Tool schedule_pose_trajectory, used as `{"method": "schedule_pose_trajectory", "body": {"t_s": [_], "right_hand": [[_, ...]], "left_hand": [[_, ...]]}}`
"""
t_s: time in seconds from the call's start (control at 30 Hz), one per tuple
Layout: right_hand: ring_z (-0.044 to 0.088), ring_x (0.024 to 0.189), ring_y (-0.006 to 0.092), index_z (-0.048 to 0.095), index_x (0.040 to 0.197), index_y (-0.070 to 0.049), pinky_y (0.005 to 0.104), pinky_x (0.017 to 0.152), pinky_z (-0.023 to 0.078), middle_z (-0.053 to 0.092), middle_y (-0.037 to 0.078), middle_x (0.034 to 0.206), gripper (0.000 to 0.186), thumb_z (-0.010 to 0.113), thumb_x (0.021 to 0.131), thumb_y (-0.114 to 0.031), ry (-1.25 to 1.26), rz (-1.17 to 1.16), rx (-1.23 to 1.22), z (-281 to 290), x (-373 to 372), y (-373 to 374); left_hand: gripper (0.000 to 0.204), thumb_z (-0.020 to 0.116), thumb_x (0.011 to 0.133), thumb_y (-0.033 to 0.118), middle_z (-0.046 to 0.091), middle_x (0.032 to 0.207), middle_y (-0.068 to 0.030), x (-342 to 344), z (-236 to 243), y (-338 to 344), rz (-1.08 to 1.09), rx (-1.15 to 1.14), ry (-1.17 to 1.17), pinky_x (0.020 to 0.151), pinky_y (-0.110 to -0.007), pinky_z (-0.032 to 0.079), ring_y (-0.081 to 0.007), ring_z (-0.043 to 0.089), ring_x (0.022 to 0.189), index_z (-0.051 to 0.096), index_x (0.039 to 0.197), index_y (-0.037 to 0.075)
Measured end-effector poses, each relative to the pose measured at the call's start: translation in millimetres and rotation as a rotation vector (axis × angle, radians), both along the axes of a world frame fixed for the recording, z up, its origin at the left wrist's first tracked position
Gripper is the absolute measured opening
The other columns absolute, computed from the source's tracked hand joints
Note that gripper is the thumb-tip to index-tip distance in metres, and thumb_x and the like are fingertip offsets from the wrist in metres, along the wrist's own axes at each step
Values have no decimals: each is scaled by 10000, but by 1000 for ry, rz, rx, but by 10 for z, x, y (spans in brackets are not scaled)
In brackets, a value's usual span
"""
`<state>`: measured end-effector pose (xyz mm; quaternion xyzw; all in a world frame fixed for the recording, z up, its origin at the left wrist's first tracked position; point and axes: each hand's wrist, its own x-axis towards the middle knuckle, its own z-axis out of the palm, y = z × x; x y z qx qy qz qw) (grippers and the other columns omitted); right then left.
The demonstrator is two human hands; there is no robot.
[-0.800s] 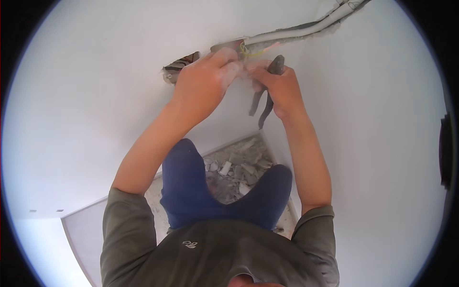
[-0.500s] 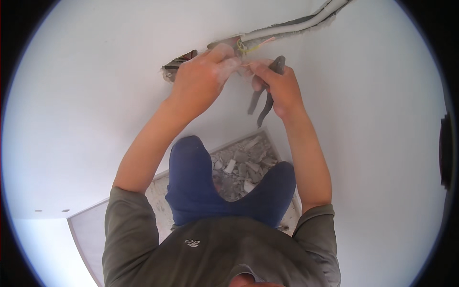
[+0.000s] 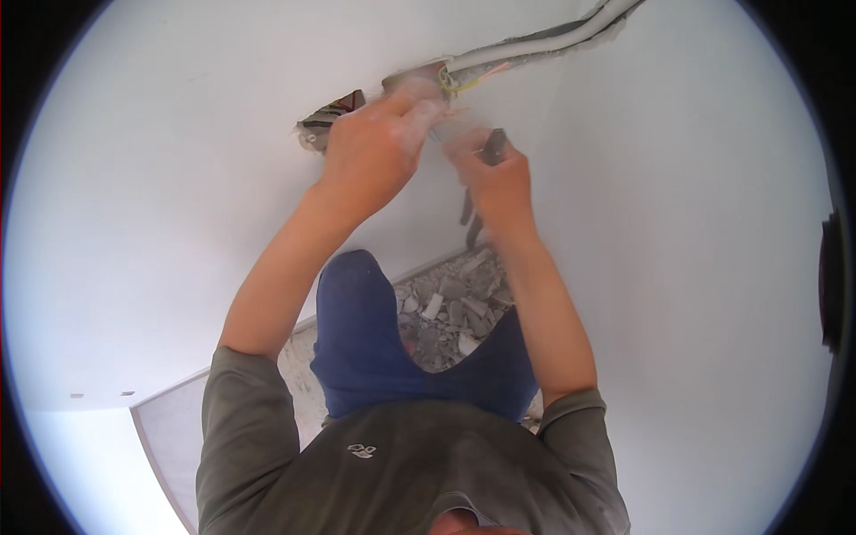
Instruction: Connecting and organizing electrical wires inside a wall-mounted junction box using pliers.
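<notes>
My left hand (image 3: 370, 156) is pinched at a thin pinkish wire (image 3: 455, 113) by a reddish recessed box (image 3: 410, 75) in the white wall; pale dust coats its fingers. My right hand (image 3: 495, 187), blurred, grips black-handled pliers (image 3: 473, 234) just right of and below my left hand, its fingertips near the wires. A yellow-green wire (image 3: 465, 86) sticks out of the box above. Left of my fingers, a second cut-out (image 3: 341, 109) holds dark and coloured wires. What lies between my fingertips is partly hidden by blur.
A white conduit (image 3: 575, 38) runs in a rough channel up to the right. Below are my knees in blue trousers (image 3: 357, 330), around grey rubble (image 3: 446, 299) on the floor along the wall's foot. Another white wall (image 3: 678, 294) stands close on my right; a dark object (image 3: 831, 281) is at the right edge.
My right hand and the pliers have moved left and somewhat down, now smeared by motion. My left hand stays at the box with little movement; the view has shifted slightly.
</notes>
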<state>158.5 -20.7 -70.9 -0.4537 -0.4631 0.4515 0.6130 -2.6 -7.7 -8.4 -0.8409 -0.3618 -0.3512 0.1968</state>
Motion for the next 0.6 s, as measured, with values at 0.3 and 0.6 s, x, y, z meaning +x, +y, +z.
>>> {"method": "schedule_pose_trajectory", "body": {"t_s": [0.3, 0.6], "right_hand": [[591, 650, 106, 735, 1069, -53, 263, 614, 481, 664, 6, 783, 185, 768, 908, -137, 50, -28, 117, 48, 160, -38], [688, 826, 256, 737, 966, -71, 340, 732, 540, 714, 82, 941, 82, 754, 888, -93, -439, -222, 603, 91, 179, 130]], "left_hand": [[221, 630, 834, -8, 693, 1047, -13, -51, -41, 49, -51, 44, 43, 588, -357, 552, -245, 708, 770, 666, 1022, 102], [175, 639, 859, 14, 696, 1035, -18, -44, -49, 52, -27, 53, 63, 585, -351, 551, -246, 707, 771, 646, 1013, 96]]}}
